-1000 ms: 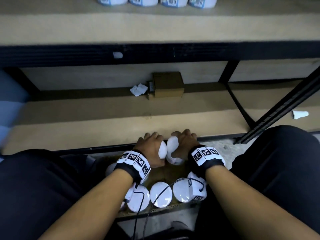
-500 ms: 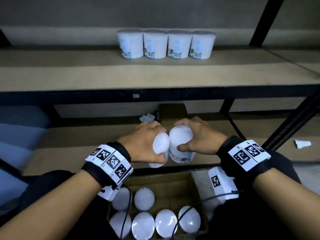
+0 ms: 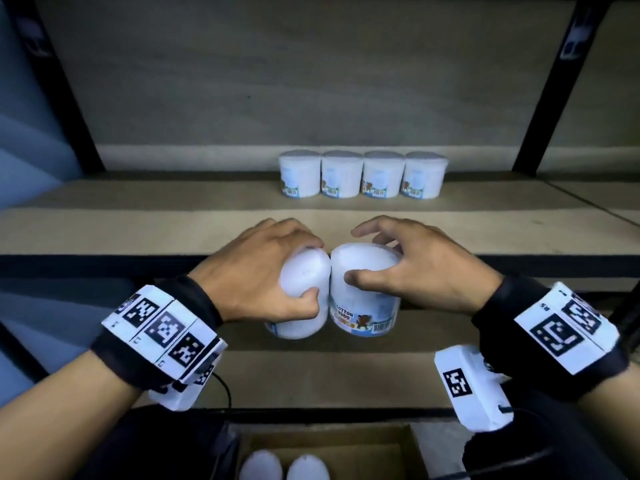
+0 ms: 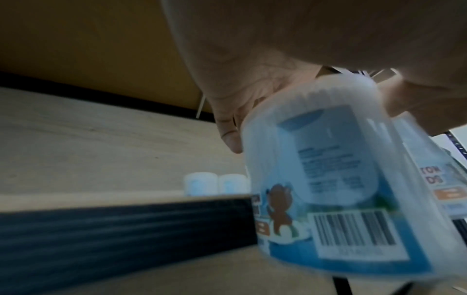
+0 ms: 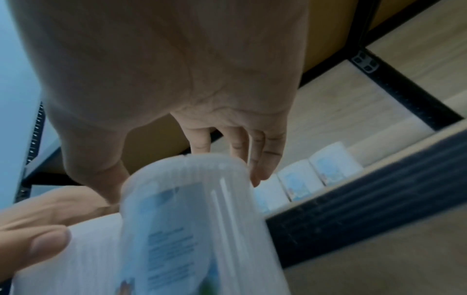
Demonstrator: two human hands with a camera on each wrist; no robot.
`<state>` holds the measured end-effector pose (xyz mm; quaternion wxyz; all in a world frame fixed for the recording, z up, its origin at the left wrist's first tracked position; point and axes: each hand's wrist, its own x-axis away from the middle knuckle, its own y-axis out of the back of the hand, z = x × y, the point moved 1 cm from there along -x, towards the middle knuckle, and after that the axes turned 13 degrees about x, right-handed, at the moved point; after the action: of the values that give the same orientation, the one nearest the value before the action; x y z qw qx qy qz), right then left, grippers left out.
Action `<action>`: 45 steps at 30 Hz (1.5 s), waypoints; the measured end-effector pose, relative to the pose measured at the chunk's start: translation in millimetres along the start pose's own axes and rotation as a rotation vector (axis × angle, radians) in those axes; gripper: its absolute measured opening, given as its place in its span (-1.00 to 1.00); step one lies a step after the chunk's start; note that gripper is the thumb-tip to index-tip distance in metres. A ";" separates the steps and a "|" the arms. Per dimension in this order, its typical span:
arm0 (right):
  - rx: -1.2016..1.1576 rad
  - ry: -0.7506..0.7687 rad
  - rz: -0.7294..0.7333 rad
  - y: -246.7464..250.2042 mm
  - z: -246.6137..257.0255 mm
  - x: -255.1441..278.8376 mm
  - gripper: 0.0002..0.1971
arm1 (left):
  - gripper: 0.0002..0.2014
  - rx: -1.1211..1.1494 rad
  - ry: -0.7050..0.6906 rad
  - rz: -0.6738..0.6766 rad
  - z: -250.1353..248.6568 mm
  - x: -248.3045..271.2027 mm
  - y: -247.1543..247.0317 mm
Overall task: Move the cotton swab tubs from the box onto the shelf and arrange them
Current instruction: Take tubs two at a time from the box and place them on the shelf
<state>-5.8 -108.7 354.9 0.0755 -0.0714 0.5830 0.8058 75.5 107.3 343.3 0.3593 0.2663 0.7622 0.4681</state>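
My left hand [image 3: 277, 268] grips a white cotton swab tub [image 3: 304, 292] by its lid, held in the air in front of the shelf edge [image 3: 104, 263]. My right hand [image 3: 408, 268] grips a second tub [image 3: 363, 296] the same way, and the two tubs touch side by side. In the left wrist view the left tub [image 4: 328, 179] shows a bear label and barcode. The right tub [image 5: 197, 229] fills the right wrist view. Several tubs [image 3: 363, 173] stand in a row at the back of the shelf. The cardboard box [image 3: 329, 445] below holds more white tubs [image 3: 284, 465].
Black uprights [image 3: 55, 81] frame the shelf on both sides. The wooden shelf board [image 3: 138, 220] stretches wide in front of and beside the row. A lower shelf board [image 3: 311, 379] lies under my hands.
Both hands have lifted their tubs out of the box and up to the level of the shelf edge. My view has risen from the box to the shelf.
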 end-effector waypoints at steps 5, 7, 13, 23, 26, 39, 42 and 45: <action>-0.048 0.063 -0.080 22.7 32.4 -27.0 -0.37 | -0.31 -0.023 0.021 -0.111 15.2 -3.8 47.1; -0.053 0.075 -0.094 27.8 43.9 -41.0 -0.37 | -0.31 -0.028 0.023 -0.135 22.6 -5.0 63.2; -0.092 0.095 -0.111 29.0 73.4 -80.0 -0.37 | -0.35 -0.035 0.087 -0.158 48.8 -6.5 95.7; -0.113 0.095 -0.100 -12.4 101.1 -138.5 -0.38 | -0.26 -0.039 0.265 -0.095 97.3 -8.3 111.3; -0.104 0.103 -0.096 -27.4 106.5 -148.6 -0.42 | -0.21 -0.016 0.284 -0.084 106.9 -6.3 109.5; 0.240 0.318 -0.058 -3.2 129.6 -128.6 -0.79 | -0.63 -0.077 0.256 0.026 95.7 -3.3 116.1; 0.282 0.308 -0.079 -5.0 133.2 -130.6 -0.69 | -0.64 -0.124 0.264 0.039 88.9 -8.7 112.8; 0.288 0.306 -0.104 -5.6 134.2 -132.1 -0.71 | -0.62 -0.137 0.284 0.013 91.7 -12.7 112.0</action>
<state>121.0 15.5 418.1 0.0371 -0.2116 0.6923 0.6889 164.0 192.8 420.6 0.2621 0.1773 0.7699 0.5542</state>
